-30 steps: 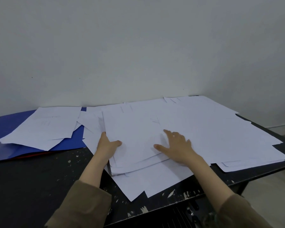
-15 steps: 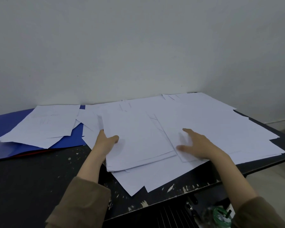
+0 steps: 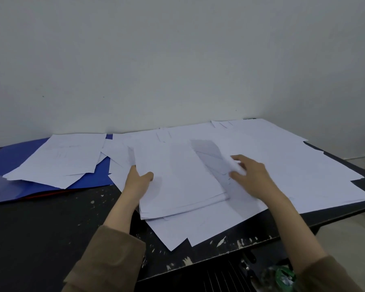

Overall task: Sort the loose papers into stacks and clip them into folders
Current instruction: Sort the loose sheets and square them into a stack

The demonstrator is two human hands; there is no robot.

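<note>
Loose white papers point(image 3: 293, 161) cover the right half of a black table point(image 3: 40, 228). My left hand point(image 3: 138, 182) grips the left edge of a gathered stack of sheets point(image 3: 181, 186), thumb on top. My right hand point(image 3: 251, 175) pinches the edge of a single sheet point(image 3: 211, 154) and lifts it, curled and blurred, over the right side of that stack. More sheets point(image 3: 59, 159) lie on a blue folder point(image 3: 6, 159) at the left.
A grey wall stands right behind the table. The table's front edge runs diagonally from lower middle to right, with paint chips on it. Below that edge sit a dark ridged object point(image 3: 219, 279) and something green point(image 3: 282, 277).
My right hand left its flat press on the papers, slid right, then came back holding one sheet lifted toward the stack. My left hand kept its grip on the stack.
</note>
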